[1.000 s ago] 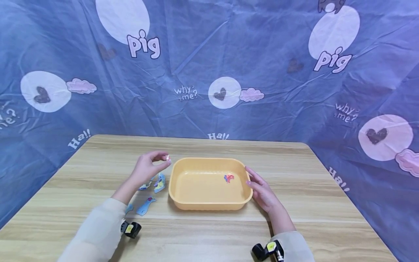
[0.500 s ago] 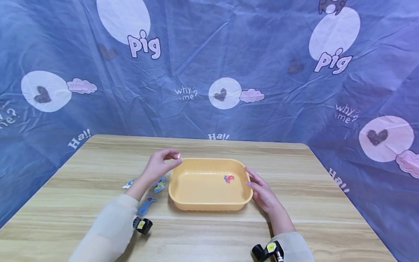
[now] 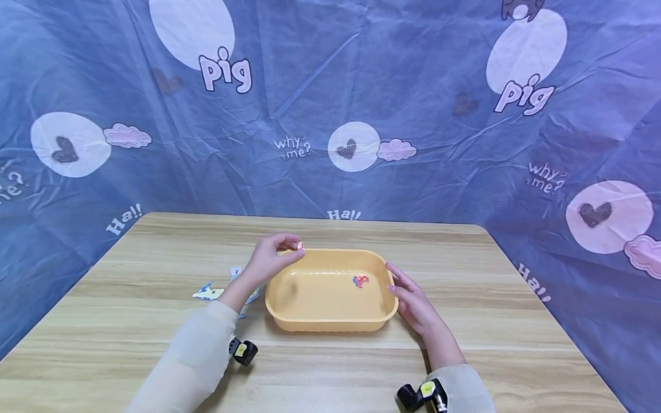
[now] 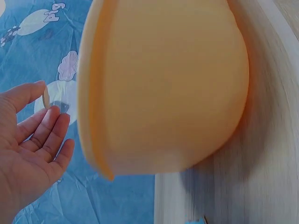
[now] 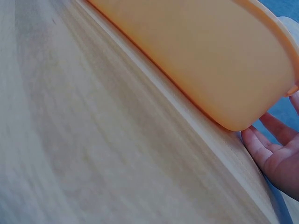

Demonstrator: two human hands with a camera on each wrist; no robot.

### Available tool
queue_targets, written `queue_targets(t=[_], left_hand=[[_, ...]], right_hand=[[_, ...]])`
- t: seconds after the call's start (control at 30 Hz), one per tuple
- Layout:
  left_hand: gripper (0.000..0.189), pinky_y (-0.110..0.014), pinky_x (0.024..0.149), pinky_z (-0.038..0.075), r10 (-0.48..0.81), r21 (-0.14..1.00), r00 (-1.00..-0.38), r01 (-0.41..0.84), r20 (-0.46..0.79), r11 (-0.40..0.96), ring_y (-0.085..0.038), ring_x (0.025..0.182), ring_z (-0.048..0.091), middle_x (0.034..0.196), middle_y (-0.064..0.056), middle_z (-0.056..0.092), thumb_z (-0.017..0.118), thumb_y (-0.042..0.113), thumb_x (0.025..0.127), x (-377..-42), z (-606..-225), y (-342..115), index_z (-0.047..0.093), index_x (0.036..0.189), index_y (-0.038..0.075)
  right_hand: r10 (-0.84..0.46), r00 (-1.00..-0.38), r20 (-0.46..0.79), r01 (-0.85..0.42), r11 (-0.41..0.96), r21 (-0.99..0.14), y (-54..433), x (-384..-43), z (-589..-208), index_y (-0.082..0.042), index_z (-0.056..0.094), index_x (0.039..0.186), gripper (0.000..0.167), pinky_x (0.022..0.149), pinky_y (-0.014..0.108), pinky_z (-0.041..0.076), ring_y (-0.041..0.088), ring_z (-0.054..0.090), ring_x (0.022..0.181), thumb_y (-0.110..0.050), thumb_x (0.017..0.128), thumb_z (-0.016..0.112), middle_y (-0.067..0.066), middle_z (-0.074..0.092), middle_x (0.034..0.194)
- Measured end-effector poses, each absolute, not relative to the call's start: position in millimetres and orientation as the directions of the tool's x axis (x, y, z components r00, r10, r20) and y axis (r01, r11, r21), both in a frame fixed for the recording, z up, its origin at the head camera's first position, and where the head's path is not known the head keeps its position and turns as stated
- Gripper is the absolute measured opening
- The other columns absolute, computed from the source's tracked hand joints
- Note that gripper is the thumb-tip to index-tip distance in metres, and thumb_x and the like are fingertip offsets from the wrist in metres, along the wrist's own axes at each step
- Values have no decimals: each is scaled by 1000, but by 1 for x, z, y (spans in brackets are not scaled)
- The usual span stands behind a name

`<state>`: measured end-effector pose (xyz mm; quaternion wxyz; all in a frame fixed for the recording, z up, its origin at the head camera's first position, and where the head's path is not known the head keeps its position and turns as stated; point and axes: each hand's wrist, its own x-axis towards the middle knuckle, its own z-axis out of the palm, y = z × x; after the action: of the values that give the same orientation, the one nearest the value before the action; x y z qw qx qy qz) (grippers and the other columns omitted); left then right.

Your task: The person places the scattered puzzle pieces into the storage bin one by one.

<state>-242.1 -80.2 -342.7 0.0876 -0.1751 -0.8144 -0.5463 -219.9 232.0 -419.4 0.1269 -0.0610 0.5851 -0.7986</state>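
My left hand (image 3: 271, 257) is over the back left corner of a yellow plastic tray (image 3: 330, 326). Between thumb and fingertips it pinches a small, thin puzzle piece (image 3: 300, 245) with a white and red print. Seen edge-on in the left wrist view, that piece (image 4: 46, 98) has a pale edge, and the other fingers are loosely bent. My right hand (image 3: 420, 310) holds the tray's right side, its thumb at the rim and its other fingers against the outer wall (image 5: 210, 60). Inside the tray lies a red and blue piece (image 3: 361, 281), right of the middle.
Left of the tray, several blue, white and yellow pieces (image 3: 209, 292) lie on the wooden table (image 3: 465, 264), partly hidden by my left forearm. A blue patterned cloth (image 3: 439, 189) hangs behind the table's far edge.
My left hand has moved right with its pinched piece, from beside the tray to above its back left corner. The right hand and the tray have stayed put.
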Motion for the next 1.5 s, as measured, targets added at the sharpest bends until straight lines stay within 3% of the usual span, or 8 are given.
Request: queue_targets(t=[0.63,0.97,1.2,1.5], left_hand=[[30,-28,71,46,234,870,-924,368,303,327,-20,80,56,85,-8,62,67,12,74,-252,-348,-46,59,98,-4],[26,-36,77,43,278,869,-911,384,303,313,-30,84,55,87,-18,60,63,2,76,-234,-325,-26,56,97,-11],[27,-30,77,42,286,848,-909,395,304,353,-18,83,55,87,-7,62,67,14,74,-261,-355,-18,60,95,-2],[26,-32,78,43,300,849,-911,384,284,362,-20,84,56,88,-9,62,66,12,74,-266,-362,-11,60,95,-2]], right_hand=[[-260,-964,-48,128,-302,-945,231,-220,-419,-7,23,136,59,90,34,35,33,25,121,-1,83,49,19,18,136],[-258,-965,-41,121,-304,-945,231,-220,-420,-5,22,135,59,90,36,35,33,27,119,1,83,48,22,16,136],[-256,-965,-54,132,-300,-945,231,-220,-421,-7,23,136,60,90,35,35,34,25,120,0,82,48,19,18,136],[-267,-962,-50,132,-297,-946,233,-221,-420,-7,21,136,60,92,37,33,35,23,121,0,82,48,22,14,137]])
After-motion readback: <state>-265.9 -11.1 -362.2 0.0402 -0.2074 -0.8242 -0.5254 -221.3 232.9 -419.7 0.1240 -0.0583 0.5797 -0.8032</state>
